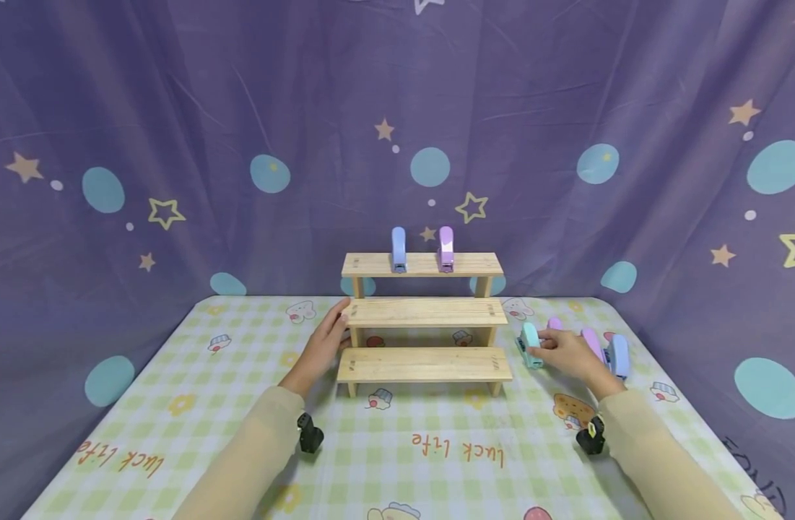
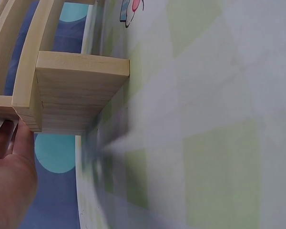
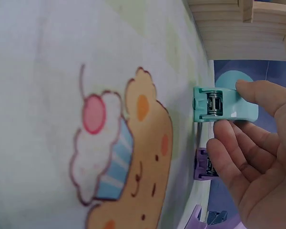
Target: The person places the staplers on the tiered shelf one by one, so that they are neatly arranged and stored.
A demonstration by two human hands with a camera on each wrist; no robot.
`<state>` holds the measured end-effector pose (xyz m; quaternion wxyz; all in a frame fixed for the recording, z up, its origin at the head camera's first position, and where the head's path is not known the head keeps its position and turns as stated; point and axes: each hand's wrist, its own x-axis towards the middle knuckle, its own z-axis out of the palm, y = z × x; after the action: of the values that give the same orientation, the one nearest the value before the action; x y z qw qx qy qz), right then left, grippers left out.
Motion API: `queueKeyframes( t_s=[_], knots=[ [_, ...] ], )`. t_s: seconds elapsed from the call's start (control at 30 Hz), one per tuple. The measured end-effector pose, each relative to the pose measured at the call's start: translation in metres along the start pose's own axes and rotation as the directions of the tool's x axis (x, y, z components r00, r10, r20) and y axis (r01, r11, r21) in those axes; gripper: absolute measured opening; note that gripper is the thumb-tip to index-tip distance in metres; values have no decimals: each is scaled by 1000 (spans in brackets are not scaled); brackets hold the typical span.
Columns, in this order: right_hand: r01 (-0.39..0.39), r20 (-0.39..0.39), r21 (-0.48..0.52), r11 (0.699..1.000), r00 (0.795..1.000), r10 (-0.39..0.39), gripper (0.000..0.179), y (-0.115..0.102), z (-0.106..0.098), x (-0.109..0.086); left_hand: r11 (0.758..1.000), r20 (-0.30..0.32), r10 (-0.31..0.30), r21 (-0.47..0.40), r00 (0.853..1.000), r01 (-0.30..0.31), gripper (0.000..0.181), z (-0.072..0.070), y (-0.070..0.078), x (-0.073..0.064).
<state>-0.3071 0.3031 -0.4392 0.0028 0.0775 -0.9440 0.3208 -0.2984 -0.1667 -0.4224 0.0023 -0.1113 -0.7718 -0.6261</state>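
My right hand [image 1: 569,354] pinches a mint-green hole punch [image 3: 240,105] between thumb and fingertips, just right of the wooden shelf. The punch stands upright close over the tablecloth, its metal spring showing in the right wrist view. My left hand [image 1: 322,343] rests against the left end of the three-step wooden shelf [image 1: 426,312], fingers fairly straight at the middle step. On the top step stand a blue hole punch [image 1: 398,250] and a purple hole punch [image 1: 445,250], side by side.
Around the right hand stand another purple punch [image 1: 554,323], a light purple punch [image 1: 592,342] and a blue punch [image 1: 620,355], partly hidden by it. A checked tablecloth [image 1: 241,433] covers the table. Behind hangs a purple curtain [image 1: 345,87].
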Motion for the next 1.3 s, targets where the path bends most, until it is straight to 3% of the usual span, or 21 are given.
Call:
queueKeyframes(
  t_s=[0.37,0.9,1.3],
  knots=[
    [6,-11,-63,998,1000,-7,51,-5,4,-5,1000,-21,-16,24,1000,17,52,0,0,0],
    [-20,14,-62,998,1000,21,45,-10,4,-8,1000,-16,-9,17,1000,9,52,0,0,0],
    [26,-52,-51,998,998,-29,48,-10,-3,-6,1000,-10,14,24,1000,-13,51,-1,-3,-1]
  ],
)
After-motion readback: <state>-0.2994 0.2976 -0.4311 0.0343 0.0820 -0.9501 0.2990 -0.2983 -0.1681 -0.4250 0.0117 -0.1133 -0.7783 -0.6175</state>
